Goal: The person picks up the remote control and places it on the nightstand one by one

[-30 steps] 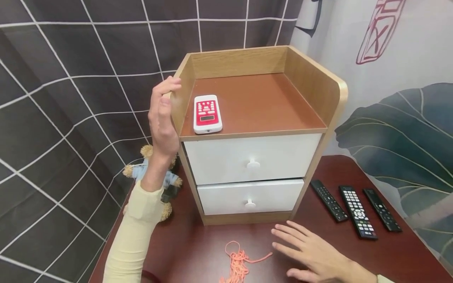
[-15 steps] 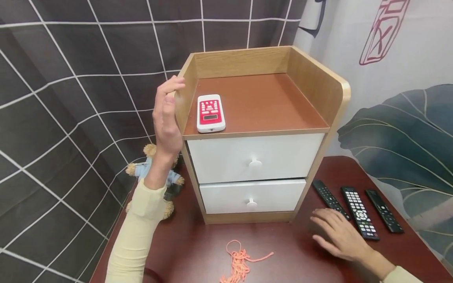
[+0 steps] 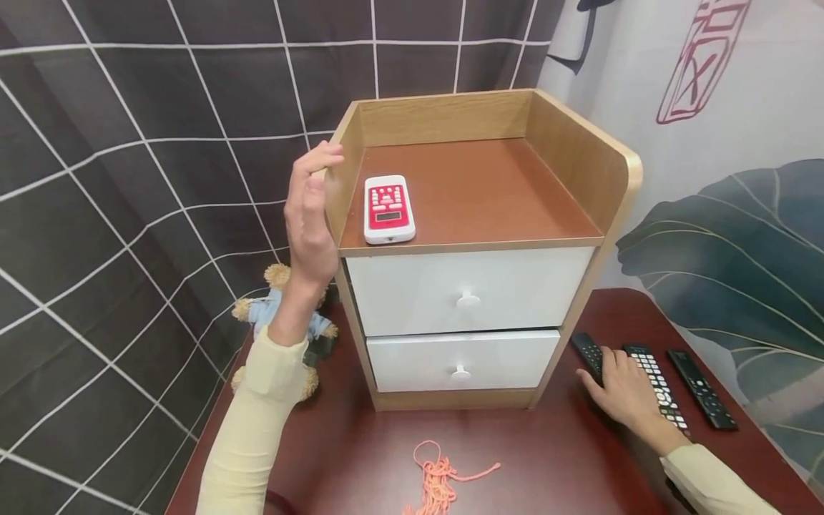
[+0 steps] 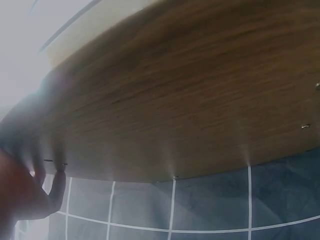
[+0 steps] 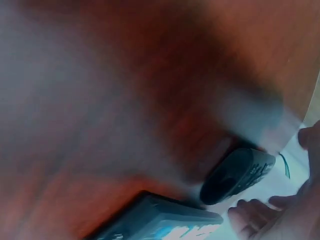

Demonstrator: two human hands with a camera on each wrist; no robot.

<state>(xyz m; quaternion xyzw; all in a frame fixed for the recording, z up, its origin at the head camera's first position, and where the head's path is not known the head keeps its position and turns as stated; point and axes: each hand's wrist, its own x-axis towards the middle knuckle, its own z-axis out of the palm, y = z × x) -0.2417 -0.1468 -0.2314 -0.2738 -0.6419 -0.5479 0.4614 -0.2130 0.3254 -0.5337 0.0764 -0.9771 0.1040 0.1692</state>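
My left hand holds the left side panel of a small wooden cabinet, fingertips bent over its edge. In the left wrist view, that hand is partly seen at the panel's outer face. On the right, my right hand is spread over the leftmost black remote control, thumb on its left, fingers on its right. The right wrist view shows the thumb and fingers apart from this remote. The middle remote, with white buttons, is partly hidden by the hand. A third remote lies further right.
A white and red handheld device with buttons lies on the cabinet top. Both white drawers are closed. Tangled orange cord lies in front on the dark red table. A teddy bear sits behind my left forearm.
My right hand has moved right and away from the cabinet's front, over to the leftmost remote. The left hand stays on the panel. The view has shifted slightly.
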